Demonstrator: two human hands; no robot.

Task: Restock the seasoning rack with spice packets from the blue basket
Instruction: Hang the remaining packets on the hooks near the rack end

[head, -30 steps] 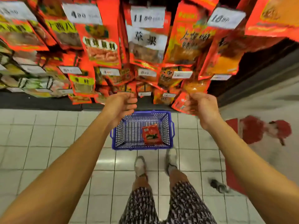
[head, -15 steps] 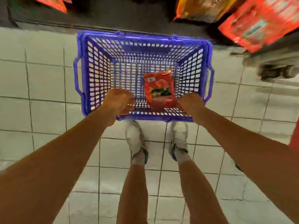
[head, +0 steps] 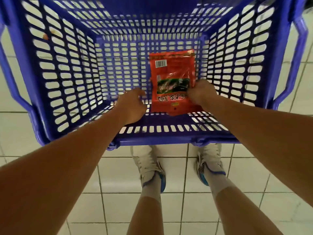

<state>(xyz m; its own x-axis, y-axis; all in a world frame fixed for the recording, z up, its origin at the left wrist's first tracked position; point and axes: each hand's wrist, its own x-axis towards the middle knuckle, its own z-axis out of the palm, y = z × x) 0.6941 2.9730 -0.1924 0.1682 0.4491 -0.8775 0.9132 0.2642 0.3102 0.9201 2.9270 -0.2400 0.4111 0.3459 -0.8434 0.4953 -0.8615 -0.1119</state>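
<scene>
View: a second ago I was looking up at the rack of hanging packets; now I'm bent over the blue basket [head: 50, 78] on the white tiled floor [head: 194, 192], and it fills the top of the picture

Rack: gone from view, so I can't see which hook is free

Right hand: the right hand [head: 201, 93] was up among the hanging packets a second ago; now it is down inside the basket, its fingers curled onto the right edge of the red spice packet [head: 171, 82], pinching it as far as I can see

Left hand: the left hand [head: 132, 106] has dropped in too, just left of the packet; fingers loosely curled, nothing in them, and I can't tell if the tips touch the packet

Packet: lies flat on the basket floor near the right wall, barcode end away from me, not lifted yet by my reading

Stock left: this is the only packet I see in the basket

Meaning: I judge the last hang is finished and the next pick has begun; this looks like the final packet to go up

Shoes: my white shoes [head: 149, 167] stand just behind the near rim
</scene>
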